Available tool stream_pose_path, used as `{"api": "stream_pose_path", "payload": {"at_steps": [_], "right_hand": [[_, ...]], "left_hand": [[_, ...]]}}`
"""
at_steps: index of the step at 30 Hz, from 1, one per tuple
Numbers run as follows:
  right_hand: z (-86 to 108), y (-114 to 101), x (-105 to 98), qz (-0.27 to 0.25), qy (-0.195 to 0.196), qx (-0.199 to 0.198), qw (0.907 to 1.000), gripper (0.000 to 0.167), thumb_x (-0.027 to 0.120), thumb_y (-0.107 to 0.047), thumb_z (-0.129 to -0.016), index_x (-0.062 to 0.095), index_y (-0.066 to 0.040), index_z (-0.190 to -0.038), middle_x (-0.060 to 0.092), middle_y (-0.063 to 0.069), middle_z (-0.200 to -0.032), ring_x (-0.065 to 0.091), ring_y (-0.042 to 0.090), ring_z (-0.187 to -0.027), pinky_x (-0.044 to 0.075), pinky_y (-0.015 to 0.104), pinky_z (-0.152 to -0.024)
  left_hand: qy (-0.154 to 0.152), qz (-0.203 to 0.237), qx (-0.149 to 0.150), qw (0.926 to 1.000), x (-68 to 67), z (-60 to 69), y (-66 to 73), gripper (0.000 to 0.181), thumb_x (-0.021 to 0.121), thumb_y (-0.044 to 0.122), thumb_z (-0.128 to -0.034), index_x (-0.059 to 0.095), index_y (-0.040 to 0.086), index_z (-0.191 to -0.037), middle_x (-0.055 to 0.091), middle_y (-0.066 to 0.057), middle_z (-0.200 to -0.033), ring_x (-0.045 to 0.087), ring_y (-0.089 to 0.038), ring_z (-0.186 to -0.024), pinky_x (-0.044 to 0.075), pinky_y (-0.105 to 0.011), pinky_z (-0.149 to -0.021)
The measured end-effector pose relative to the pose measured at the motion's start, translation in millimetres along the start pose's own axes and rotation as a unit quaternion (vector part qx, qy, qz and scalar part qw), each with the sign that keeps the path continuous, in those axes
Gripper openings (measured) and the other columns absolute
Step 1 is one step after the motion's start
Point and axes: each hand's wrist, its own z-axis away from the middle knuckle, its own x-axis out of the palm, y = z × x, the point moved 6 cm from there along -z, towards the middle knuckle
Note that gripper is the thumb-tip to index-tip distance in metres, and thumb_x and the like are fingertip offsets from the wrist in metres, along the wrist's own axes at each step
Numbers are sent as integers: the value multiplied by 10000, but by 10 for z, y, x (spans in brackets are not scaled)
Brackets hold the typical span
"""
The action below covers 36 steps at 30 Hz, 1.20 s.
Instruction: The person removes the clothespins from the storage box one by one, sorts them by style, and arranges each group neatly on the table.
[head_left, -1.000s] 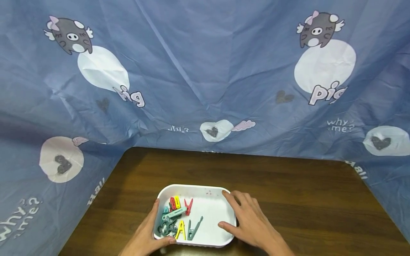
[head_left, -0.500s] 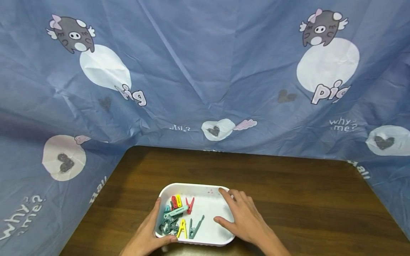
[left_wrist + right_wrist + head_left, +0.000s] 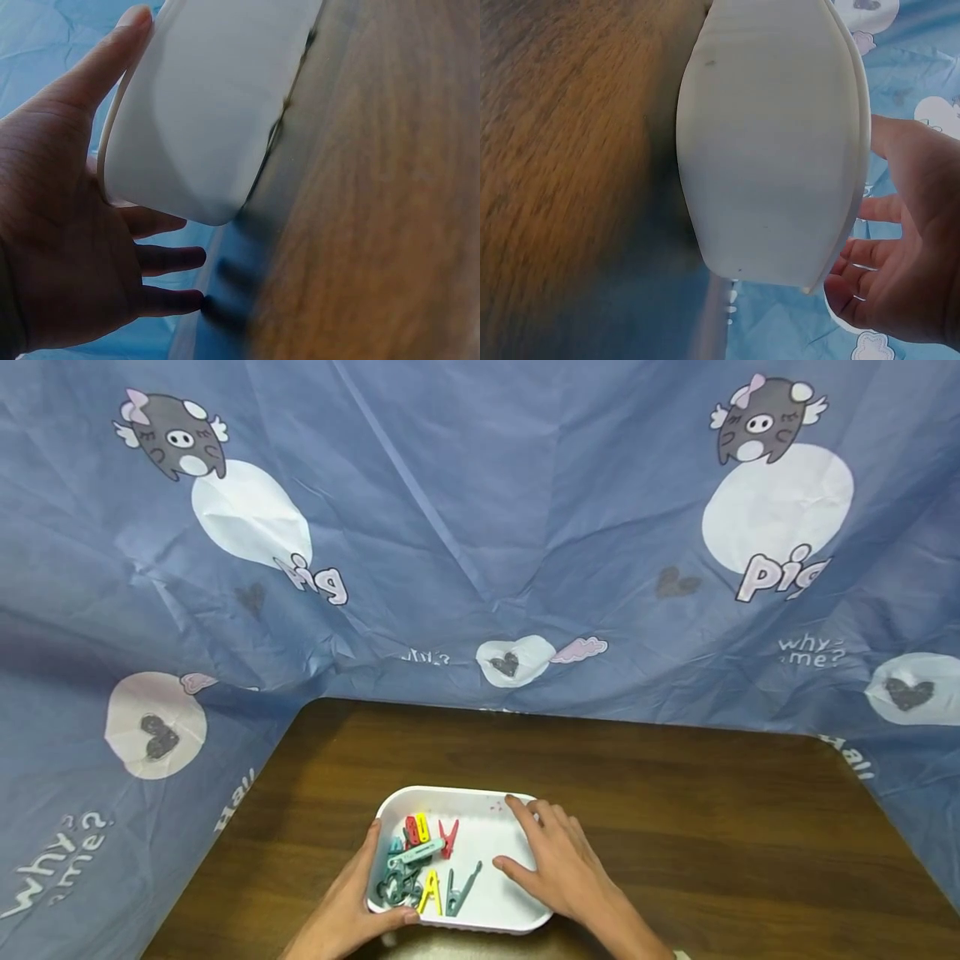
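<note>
A white plastic tray (image 3: 510,921) sits on the wooden table with several clothes pegs in its left half. Among them are a red peg (image 3: 448,839), a yellow peg (image 3: 430,892), a dark green peg (image 3: 462,890) and a pale green peg (image 3: 417,853) lying across others, which it partly hides. My left hand (image 3: 347,902) rests at the tray's near left corner, thumb along the front rim. In the left wrist view its other fingers (image 3: 172,260) stretch out straight. My right hand (image 3: 558,868) spreads over the right rim, its thumb above the tray's floor, holding nothing.
The dark brown table (image 3: 637,793) extends around the tray on every side. A blue printed cloth (image 3: 480,527) hangs behind the table and at both sides.
My right hand has moved slightly left, further over the tray's right end. The head view has shifted a little. The left hand stays at its corner, and the pegs lie as before.
</note>
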Motion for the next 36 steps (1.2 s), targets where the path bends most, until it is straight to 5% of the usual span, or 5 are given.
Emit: {"api": "stream_pose_path", "payload": {"at_steps": [36], "right_hand": [[-139,-218,245,-178,-331,-101,9992,753,743,-540,-833,507,-157,-1437,644,83,-1199,619,272,-1115,502,445,-955]], "left_hand": [[22,138,-33,9999,-5,7,8,1286,903,460,-677,136,-19,-1592,284,-286,-1612,372,-479,-1440,347,-626,-1133]]}}
